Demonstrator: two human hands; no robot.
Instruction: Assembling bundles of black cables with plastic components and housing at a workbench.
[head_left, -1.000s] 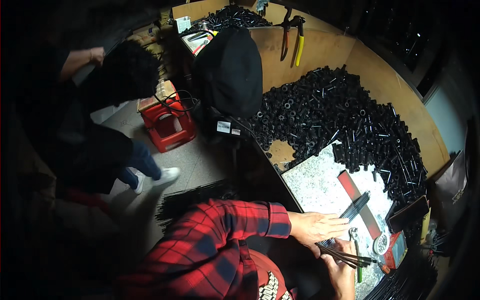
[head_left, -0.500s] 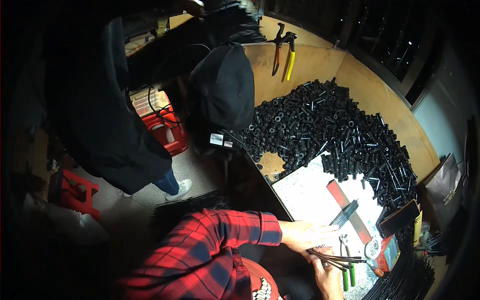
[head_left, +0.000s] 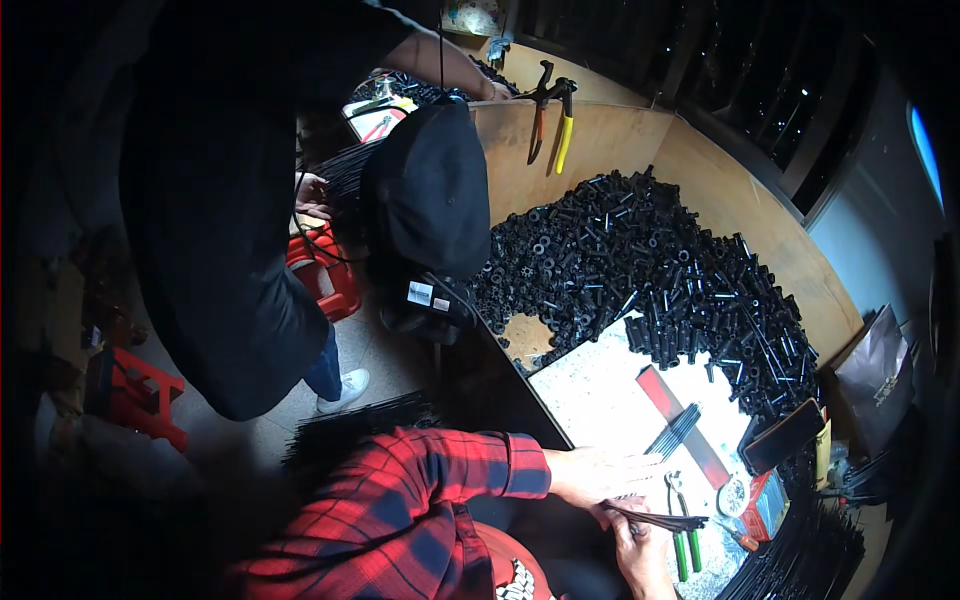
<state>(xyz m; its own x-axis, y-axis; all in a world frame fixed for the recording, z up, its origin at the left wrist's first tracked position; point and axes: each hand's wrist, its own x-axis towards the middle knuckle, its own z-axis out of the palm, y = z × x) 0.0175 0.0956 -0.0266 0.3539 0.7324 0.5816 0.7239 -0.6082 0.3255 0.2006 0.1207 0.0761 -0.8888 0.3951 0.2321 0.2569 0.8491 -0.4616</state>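
- Head view: right hand [head_left: 640,548] closed round dark rods [head_left: 665,519], which cross above green-handled pliers [head_left: 681,550] on the white board [head_left: 585,395]
- Left hand [head_left: 588,475] flat, fingers straight; glare, can't tell if it grips
- Judgement: best a light hold, rods parallel, ends level, clear of pliers

A bundle of slim dark rods [head_left: 672,520] juts rightward from the hands [head_left: 645,556], a neater row [head_left: 676,431] slanting beyond them.
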